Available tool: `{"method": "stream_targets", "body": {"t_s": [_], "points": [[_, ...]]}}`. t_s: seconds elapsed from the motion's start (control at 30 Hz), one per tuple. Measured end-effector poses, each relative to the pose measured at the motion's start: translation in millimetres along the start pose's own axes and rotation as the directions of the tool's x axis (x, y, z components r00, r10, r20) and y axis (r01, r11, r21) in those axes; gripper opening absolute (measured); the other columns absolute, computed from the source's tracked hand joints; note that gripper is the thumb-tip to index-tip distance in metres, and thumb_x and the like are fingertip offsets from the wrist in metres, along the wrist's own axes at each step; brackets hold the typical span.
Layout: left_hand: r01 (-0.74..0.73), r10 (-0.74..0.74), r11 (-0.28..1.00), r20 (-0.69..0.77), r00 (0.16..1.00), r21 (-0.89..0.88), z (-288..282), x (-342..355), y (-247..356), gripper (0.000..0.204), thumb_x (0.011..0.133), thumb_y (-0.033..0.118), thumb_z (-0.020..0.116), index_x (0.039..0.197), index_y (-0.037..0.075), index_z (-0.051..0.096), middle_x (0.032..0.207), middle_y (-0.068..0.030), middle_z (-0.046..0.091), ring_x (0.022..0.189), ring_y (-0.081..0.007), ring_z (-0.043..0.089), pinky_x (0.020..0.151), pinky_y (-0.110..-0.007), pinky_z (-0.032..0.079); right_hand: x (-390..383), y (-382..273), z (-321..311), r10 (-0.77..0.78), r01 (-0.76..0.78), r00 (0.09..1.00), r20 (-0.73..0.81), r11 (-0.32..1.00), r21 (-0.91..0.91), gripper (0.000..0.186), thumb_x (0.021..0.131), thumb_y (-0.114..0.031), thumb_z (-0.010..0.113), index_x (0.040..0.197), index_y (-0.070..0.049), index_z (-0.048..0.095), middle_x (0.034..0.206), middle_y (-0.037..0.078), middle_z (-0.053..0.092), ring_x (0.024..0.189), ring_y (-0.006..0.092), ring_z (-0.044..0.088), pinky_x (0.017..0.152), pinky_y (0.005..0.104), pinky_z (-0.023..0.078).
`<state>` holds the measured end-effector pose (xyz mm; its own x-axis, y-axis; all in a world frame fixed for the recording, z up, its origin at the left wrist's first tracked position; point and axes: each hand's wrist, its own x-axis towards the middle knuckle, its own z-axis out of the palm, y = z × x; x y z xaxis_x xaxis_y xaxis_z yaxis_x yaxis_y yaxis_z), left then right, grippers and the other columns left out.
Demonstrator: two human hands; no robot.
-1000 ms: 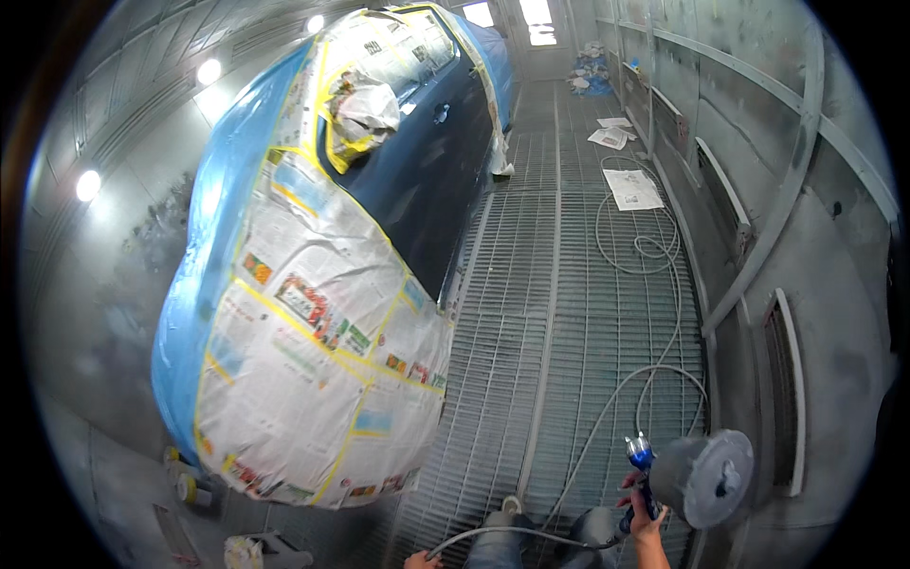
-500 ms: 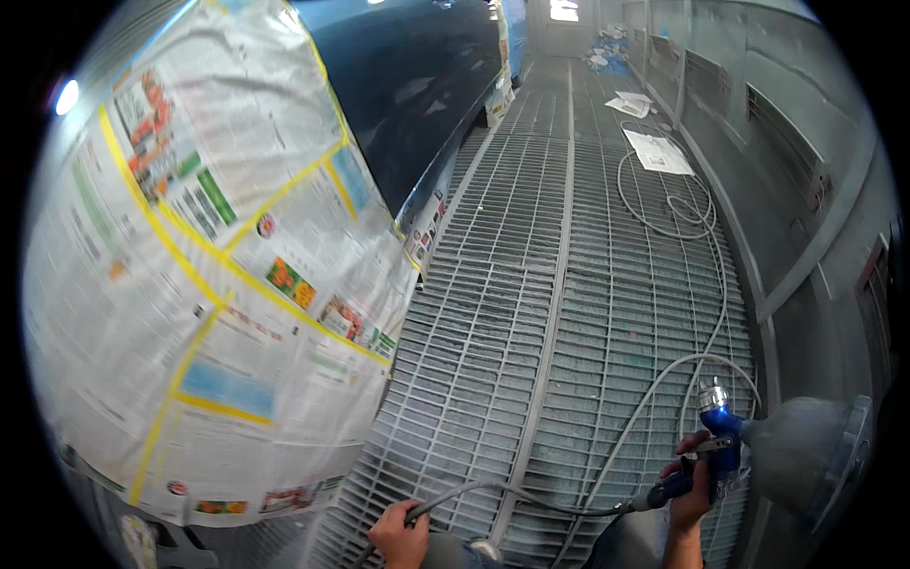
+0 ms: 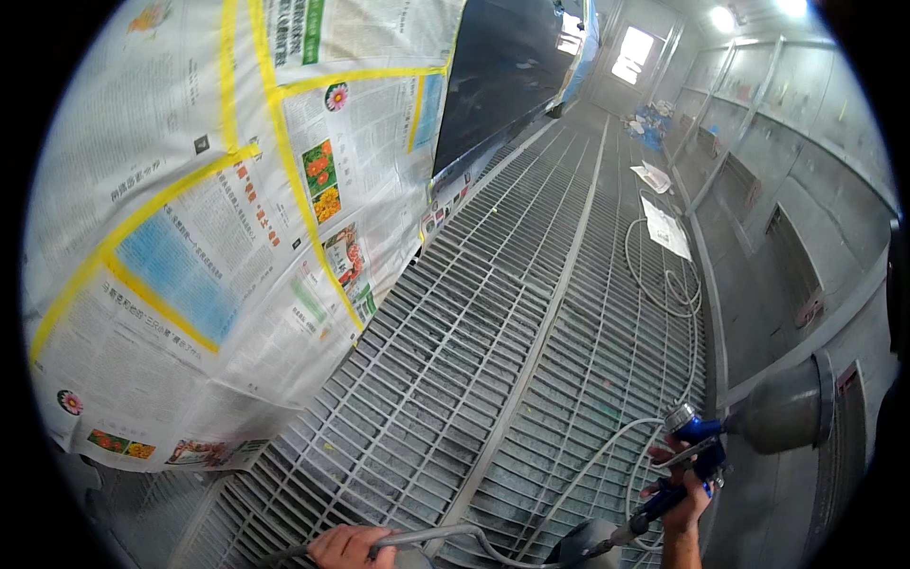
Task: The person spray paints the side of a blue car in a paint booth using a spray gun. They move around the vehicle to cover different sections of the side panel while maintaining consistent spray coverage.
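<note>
Newspaper (image 3: pixel 142 123) hangs at your left and could tear if brushed. Your left grip (image 3: pixel 349 547) is wrapped around the hose (image 3: pixel 427 537), whose slack could snag on the floor grating (image 3: pixel 493 360) and jerk the spray gun (image 3: pixel 707 460) clasped in your right grip (image 3: pixel 688 504); the cup (image 3: pixel 779 408), seemingly tipped, might leak.

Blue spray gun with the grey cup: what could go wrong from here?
Loose hose loops lie on the grated floor; a foot might catch in them. The cup on the spray gun in the right hand sticks out sideways and might knock the wall, though the gap is hard to judge.
</note>
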<state>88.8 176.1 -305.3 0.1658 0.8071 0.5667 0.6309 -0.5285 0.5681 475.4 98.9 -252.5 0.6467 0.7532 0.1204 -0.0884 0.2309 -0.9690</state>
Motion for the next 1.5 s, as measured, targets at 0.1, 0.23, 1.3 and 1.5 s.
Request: {"method": "stream_targets", "body": {"t_s": [0.1, 0.23, 1.3, 1.5], "points": [[-0.065, 0.067, 0.997, -0.035, 0.997, 0.046, -1, -7, -31, 0.013, 0.074, 0.004, 0.067, 0.086, 0.008, 0.065, 0.073, -0.0112, 0.061, 0.060, -0.0291, 0.058, 0.053, -0.039, 0.048, 21, -35, 4, -0.015, 0.020, 0.999, 0.047, 0.995, -0.096, 0.064, 0.079, -0.026, 0.059, 0.131, 0.007, 0.041, 0.128, 0.023, 0.052, 0.113, 0.0380, 0.056, 0.051, 0.0397, 0.061], [-0.036, 0.036, 0.999, -0.030, 0.999, 0.001, 4, -12, -46, 0.013, 0.073, 0.004, 0.066, 0.085, 0.007, 0.065, 0.073, -0.0104, 0.060, 0.062, -0.0287, 0.059, 0.056, -0.038, 0.049, 18, -69, 28, -0.010, 0.029, 0.996, 0.091, 0.975, -0.218, 0.063, 0.078, -0.030, 0.061, 0.126, 0.007, 0.044, 0.111, 0.022, 0.057, 0.091, 0.0290, 0.063, 0.043, 0.0356, 0.058], [0.489, -0.495, 0.863, 0.024, 0.868, 0.127, -177, 106, 55, 0.010, 0.084, 0.015, 0.071, 0.082, 0.007, 0.066, 0.065, -0.0091, 0.058, 0.053, -0.0253, 0.051, 0.050, -0.038, 0.043, 59, -244, 124, 0.296, -0.283, 0.955, 0.006, 0.921, -0.269, 0.051, 0.082, -0.026, 0.062, 0.121, 0.004, 0.051, 0.120, 0.020, 0.056, 0.089, 0.0210, 0.059, 0.048, 0.0318, 0.057], [0.532, -0.525, 0.841, 0.381, 0.761, 0.096, -222, 103, 114, 0.014, 0.088, 0.020, 0.063, 0.083, 0.007, 0.064, 0.064, -0.0129, 0.056, 0.055, -0.0304, 0.051, 0.053, -0.040, 0.042, 51, -345, 144, 0.462, -0.397, 0.861, 0.210, 0.871, -0.290, 0.047, 0.088, -0.022, 0.061, 0.122, 0.007, 0.049, 0.114, 0.022, 0.059, 0.102, 0.0285, 0.060, 0.057, 0.0382, 0.059]]}}
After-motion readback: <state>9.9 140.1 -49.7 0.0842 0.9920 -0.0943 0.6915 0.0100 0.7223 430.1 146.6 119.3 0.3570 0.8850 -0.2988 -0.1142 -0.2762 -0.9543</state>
